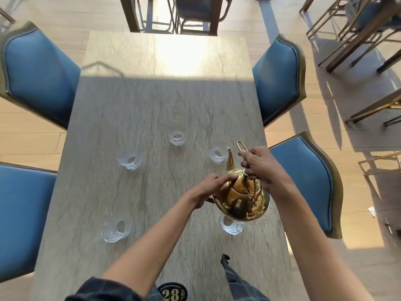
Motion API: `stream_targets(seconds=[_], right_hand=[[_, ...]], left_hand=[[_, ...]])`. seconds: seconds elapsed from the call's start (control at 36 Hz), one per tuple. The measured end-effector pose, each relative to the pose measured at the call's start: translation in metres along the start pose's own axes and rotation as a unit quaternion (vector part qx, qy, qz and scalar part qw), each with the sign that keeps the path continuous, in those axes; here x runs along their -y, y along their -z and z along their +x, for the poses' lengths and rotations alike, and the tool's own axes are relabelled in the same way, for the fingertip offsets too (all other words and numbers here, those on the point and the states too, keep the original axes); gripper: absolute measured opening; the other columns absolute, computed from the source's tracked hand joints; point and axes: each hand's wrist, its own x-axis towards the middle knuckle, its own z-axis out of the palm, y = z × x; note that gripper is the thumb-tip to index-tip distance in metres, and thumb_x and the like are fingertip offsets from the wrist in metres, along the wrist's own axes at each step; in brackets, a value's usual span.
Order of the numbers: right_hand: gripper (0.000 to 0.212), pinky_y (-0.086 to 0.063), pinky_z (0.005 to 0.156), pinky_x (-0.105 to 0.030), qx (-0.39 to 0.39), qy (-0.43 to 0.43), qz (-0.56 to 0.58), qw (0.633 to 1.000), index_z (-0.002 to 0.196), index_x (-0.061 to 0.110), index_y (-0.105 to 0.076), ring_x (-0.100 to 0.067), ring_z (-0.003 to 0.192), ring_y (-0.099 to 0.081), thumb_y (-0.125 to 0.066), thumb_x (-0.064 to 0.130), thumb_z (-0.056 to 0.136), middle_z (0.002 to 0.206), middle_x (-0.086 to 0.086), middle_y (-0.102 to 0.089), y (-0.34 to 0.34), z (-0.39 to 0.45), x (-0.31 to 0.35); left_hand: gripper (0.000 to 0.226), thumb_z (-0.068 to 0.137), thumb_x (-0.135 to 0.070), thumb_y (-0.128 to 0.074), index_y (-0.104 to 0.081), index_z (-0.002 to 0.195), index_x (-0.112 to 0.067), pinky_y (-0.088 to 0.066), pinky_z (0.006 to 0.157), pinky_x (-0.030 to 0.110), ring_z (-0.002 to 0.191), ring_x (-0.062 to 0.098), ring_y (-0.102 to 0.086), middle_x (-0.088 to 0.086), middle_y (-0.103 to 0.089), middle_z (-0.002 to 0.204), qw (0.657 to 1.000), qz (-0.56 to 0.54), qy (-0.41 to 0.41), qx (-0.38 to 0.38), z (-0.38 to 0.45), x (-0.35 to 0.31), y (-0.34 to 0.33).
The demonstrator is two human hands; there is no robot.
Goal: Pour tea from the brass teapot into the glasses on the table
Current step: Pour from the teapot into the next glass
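A shiny brass teapot hangs above the right side of the grey table, tilted forward. Its spout tip is at the rim of a clear glass. My right hand grips the teapot's wire handle from above. My left hand rests fingers on the lid. Several other clear glasses stand on the table: one at the far centre, one at the left, one at the near left, and one partly hidden under the teapot.
Blue padded chairs flank the table: two on the left and two on the right. A round black marker with "28" lies at the near edge. More chairs and tables stand beyond.
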Motion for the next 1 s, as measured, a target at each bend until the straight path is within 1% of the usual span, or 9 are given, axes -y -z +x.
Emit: stream_targets(seconds=[0.14,0.25,0.42,0.47,0.56,0.58,0.69,0.83,1.0], right_hand=[[0.021,-0.031,0.038,-0.019,0.004,-0.001,-0.001,1.000,0.108,0.003,-0.061,-0.006,0.043,-0.040,-0.051,0.020,0.103,0.066,-0.003,-0.049,0.000,0.001,-0.001],[0.021,-0.032,0.038,-0.019,0.003,0.001,-0.010,1.000,0.108,0.003,-0.062,-0.007,0.044,-0.041,-0.051,0.021,0.103,0.067,-0.003,-0.050,0.000,0.000,-0.001],[0.022,-0.034,0.039,-0.019,-0.002,0.006,-0.019,1.000,0.108,0.003,-0.062,-0.007,0.045,-0.042,-0.052,0.021,0.103,0.069,-0.004,-0.051,-0.001,-0.003,-0.001],[0.022,-0.035,0.039,-0.018,-0.005,0.008,-0.023,1.000,0.109,0.003,-0.063,-0.007,0.046,-0.042,-0.052,0.022,0.103,0.069,-0.004,-0.051,-0.001,-0.004,-0.001],[0.023,-0.035,0.040,-0.019,-0.007,0.011,-0.024,1.000,0.110,0.003,-0.063,-0.007,0.046,-0.042,-0.052,0.022,0.103,0.070,-0.004,-0.051,-0.002,-0.005,-0.002],[0.024,-0.034,0.040,-0.019,-0.007,0.011,-0.024,1.000,0.111,0.002,-0.062,-0.007,0.046,-0.042,-0.052,0.022,0.103,0.070,-0.004,-0.051,-0.002,-0.005,-0.002],[0.025,-0.034,0.038,-0.018,-0.005,0.011,-0.026,1.000,0.114,0.000,-0.061,-0.006,0.044,-0.042,-0.052,0.021,0.102,0.071,-0.005,-0.051,-0.003,-0.008,-0.001],[0.026,-0.034,0.037,-0.018,-0.007,0.012,-0.030,0.999,0.114,-0.002,-0.061,-0.006,0.043,-0.042,-0.052,0.020,0.102,0.071,-0.005,-0.051,-0.004,-0.011,0.001],[0.026,-0.035,0.039,-0.018,-0.009,0.015,-0.034,0.999,0.115,0.000,-0.061,-0.007,0.046,-0.043,-0.052,0.021,0.103,0.071,-0.005,-0.052,-0.005,-0.014,0.000]], left_hand=[[0.073,0.098,-0.065,-0.067,-0.067,0.139,-0.005,-0.053,0.079,0.036,0.114,0.031,-0.072,0.020,-0.076,0.132,1.000,-0.002,-0.005,-0.001,-0.001,0.001,-0.003],[0.071,0.097,-0.066,-0.066,-0.069,0.137,-0.007,-0.051,0.076,0.035,0.120,0.035,-0.073,0.018,-0.077,0.129,1.000,-0.005,-0.003,0.000,-0.003,0.001,-0.004],[0.072,0.095,-0.070,-0.066,-0.069,0.139,-0.013,-0.050,0.076,0.035,0.121,0.033,-0.071,0.015,-0.076,0.133,1.000,-0.009,-0.006,0.005,-0.005,0.004,-0.003],[0.072,0.095,-0.070,-0.067,-0.069,0.140,-0.015,-0.050,0.077,0.036,0.120,0.030,-0.070,0.014,-0.075,0.134,1.000,-0.011,-0.008,0.008,-0.005,0.004,-0.004],[0.069,0.098,-0.067,-0.066,-0.069,0.141,-0.013,-0.049,0.076,0.034,0.111,0.024,-0.070,0.014,-0.075,0.135,1.000,-0.012,-0.009,0.012,-0.008,0.003,-0.004],[0.068,0.098,-0.066,-0.066,-0.069,0.140,-0.013,-0.050,0.077,0.035,0.111,0.025,-0.071,0.015,-0.075,0.134,1.000,-0.012,-0.010,0.013,-0.009,0.003,-0.004],[0.070,0.096,-0.070,-0.066,-0.071,0.136,-0.013,-0.052,0.085,0.040,0.118,0.036,-0.075,0.016,-0.079,0.127,1.000,-0.014,-0.011,0.006,-0.010,0.006,-0.004],[0.068,0.094,-0.071,-0.066,-0.072,0.134,-0.016,-0.052,0.098,0.050,0.115,0.034,-0.076,0.014,-0.080,0.124,1.000,-0.014,-0.009,0.005,-0.008,0.008,-0.004],[0.065,0.094,-0.069,-0.068,-0.072,0.134,-0.018,-0.051,0.098,0.050,0.118,0.034,-0.074,0.015,-0.078,0.129,1.000,-0.023,-0.011,0.005,-0.010,0.009,-0.004]])
